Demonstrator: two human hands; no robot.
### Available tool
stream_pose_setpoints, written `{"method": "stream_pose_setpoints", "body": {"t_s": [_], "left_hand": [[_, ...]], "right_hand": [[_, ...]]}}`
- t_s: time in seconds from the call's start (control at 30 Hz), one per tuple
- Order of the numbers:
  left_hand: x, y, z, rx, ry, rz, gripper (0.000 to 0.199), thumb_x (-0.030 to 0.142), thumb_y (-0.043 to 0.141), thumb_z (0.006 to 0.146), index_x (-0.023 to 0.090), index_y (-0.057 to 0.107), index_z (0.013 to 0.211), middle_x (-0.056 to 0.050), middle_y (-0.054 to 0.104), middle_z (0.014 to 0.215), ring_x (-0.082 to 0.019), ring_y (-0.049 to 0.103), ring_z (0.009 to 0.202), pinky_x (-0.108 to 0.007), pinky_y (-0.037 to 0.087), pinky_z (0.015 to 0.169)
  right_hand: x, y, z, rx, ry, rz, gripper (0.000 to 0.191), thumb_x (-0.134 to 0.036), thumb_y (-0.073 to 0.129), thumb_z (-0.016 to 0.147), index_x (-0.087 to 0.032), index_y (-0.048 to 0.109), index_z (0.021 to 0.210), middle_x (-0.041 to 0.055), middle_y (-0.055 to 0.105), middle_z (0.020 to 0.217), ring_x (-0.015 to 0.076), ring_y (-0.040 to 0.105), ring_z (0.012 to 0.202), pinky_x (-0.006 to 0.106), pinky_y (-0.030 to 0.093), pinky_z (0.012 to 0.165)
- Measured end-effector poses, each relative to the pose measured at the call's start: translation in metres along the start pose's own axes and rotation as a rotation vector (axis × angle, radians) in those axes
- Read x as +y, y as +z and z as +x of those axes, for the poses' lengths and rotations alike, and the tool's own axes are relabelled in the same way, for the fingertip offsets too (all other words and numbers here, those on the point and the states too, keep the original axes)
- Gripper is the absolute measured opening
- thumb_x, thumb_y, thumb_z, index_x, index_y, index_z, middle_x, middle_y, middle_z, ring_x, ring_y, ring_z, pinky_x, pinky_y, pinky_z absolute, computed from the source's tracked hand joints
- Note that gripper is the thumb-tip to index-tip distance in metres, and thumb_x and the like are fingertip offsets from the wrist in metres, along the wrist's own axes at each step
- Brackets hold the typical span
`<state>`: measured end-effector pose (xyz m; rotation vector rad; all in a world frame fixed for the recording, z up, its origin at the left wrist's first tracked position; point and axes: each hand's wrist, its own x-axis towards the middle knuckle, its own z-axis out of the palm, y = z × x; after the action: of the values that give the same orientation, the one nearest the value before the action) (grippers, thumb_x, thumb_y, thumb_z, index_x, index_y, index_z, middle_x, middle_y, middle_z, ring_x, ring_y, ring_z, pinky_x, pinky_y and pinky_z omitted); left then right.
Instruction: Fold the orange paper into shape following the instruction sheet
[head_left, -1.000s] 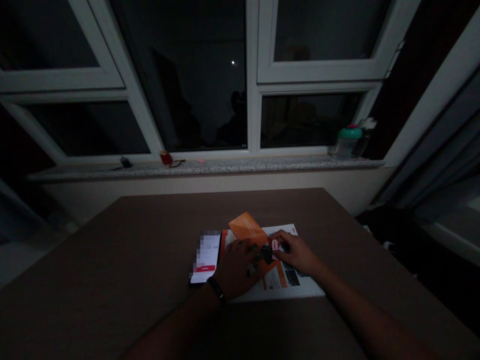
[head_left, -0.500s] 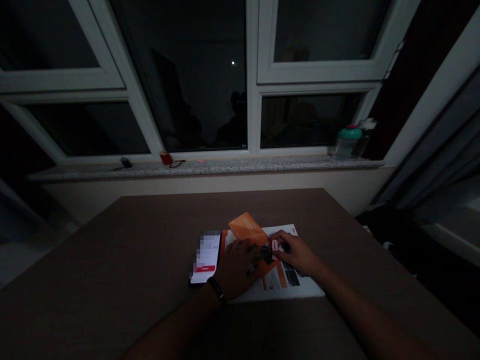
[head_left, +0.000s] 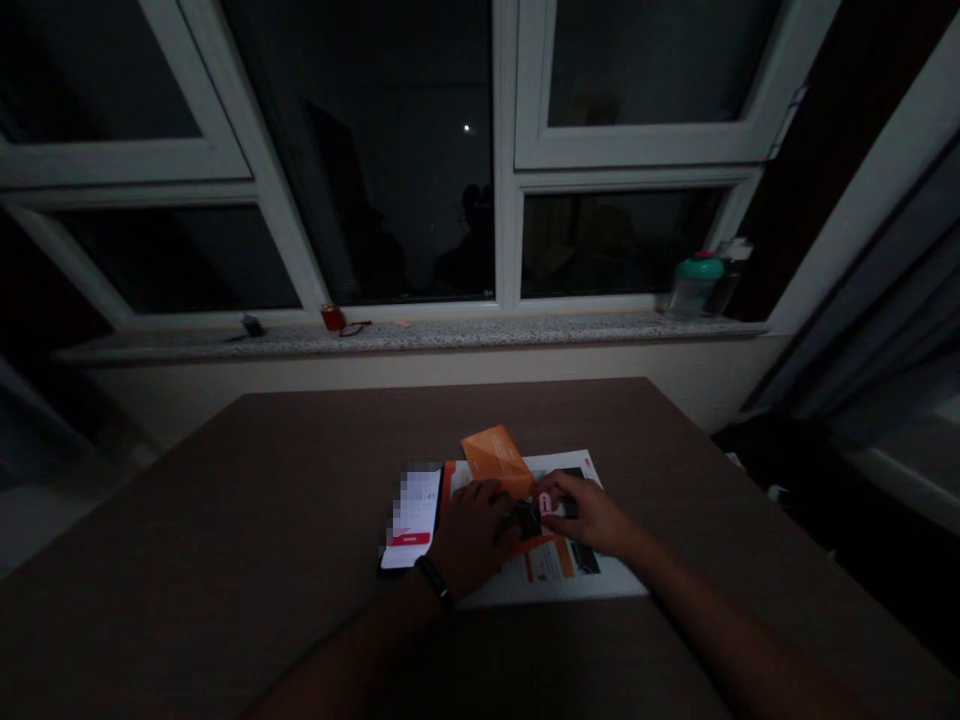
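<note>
Small dark object [head_left: 527, 519], too dim to identify, long axis unclear, lying between both hands on an orange-and-white printed sheet [head_left: 551, 565]. Left hand [head_left: 471, 535]: curled, fingers over it from the left. Right hand [head_left: 586, 512]: narrowed, pinching a pink tag [head_left: 545, 503] at its right side. Folded orange card [head_left: 495, 460], far; smartphone [head_left: 411, 515], left, on the brown bench [head_left: 300, 500].

Both hands low and centre, palms down, fingertips facing in. Left hand [head_left: 472, 535] slightly curled, fingers angled right, left wrist [head_left: 433, 582] straight behind it. Right hand [head_left: 589, 515] reaches left, fingers extended, tips just beside the left hand's. Left forearm [head_left: 337, 650] and right forearm [head_left: 720, 615] enter from the bottom corners.
</note>
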<state>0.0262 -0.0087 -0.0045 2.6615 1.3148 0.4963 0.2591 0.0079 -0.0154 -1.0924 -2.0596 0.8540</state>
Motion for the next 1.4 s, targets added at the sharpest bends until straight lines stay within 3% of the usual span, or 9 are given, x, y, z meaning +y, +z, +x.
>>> {"method": "stream_pose_setpoints", "body": {"t_s": [0.3,0.5,0.73,0.9,1.03,1.4], "left_hand": [[-0.001,0.001,0.001,-0.02,0.038,-0.069,0.022,0.017,0.058,0.088,0.02,0.055,0.109,-0.006,0.055,0.12,-0.024,0.05,0.112,-0.04,0.042,0.099],[0.0,0.002,0.002,-0.043,0.07,-0.023,0.036,0.015,0.057,0.088,0.024,0.051,0.123,-0.005,0.051,0.125,-0.025,0.046,0.115,-0.041,0.042,0.099],[0.0,0.001,0.0,-0.034,0.104,-0.028,0.033,0.013,0.057,0.088,0.023,0.054,0.12,-0.006,0.051,0.126,-0.025,0.046,0.116,-0.04,0.041,0.099],[0.0,0.001,0.0,-0.036,0.106,-0.057,0.022,0.016,0.057,0.09,0.022,0.057,0.11,-0.006,0.053,0.121,-0.024,0.048,0.112,-0.039,0.043,0.096],[0.0,0.002,0.001,-0.027,0.114,-0.069,0.016,0.02,0.061,0.089,0.02,0.057,0.105,-0.007,0.054,0.119,-0.025,0.049,0.112,-0.039,0.044,0.094],[0.004,-0.002,0.002,-0.007,0.142,-0.076,0.01,0.022,0.057,0.092,0.019,0.057,0.102,-0.007,0.056,0.112,-0.023,0.051,0.104,-0.037,0.045,0.088]], "right_hand": [[-0.008,0.006,-0.003,-0.096,-0.027,-0.007,0.027,-0.019,0.071,0.075,-0.022,0.061,0.1,-0.0007,0.067,0.086,0.0163,0.062,0.078,0.025,0.045,0.068],[-0.002,0.008,-0.002,-0.062,-0.022,-0.032,0.03,-0.019,0.068,0.078,-0.022,0.06,0.106,0.0011,0.067,0.093,0.0179,0.062,0.085,0.027,0.046,0.074],[0.002,0.007,-0.001,0.027,-0.032,-0.086,0.033,-0.014,0.062,0.079,-0.023,0.054,0.11,0.0012,0.062,0.093,0.0166,0.058,0.082,0.026,0.045,0.073],[0.006,0.008,-0.001,0.12,0.013,-0.058,0.021,-0.019,0.063,0.08,-0.022,0.05,0.096,-0.0042,0.057,0.074,0.0131,0.054,0.065,0.022,0.041,0.06],[0.006,0.009,0.001,0.092,-0.006,-0.104,0.009,-0.019,0.062,0.08,-0.021,0.053,0.082,-0.0035,0.055,0.071,0.0126,0.052,0.063,0.022,0.038,0.059],[0.0,0.008,0.0,0.021,0.016,-0.108,0.007,-0.02,0.065,0.079,-0.02,0.058,0.08,-0.0028,0.057,0.07,0.0117,0.052,0.061,0.021,0.035,0.054]]}}
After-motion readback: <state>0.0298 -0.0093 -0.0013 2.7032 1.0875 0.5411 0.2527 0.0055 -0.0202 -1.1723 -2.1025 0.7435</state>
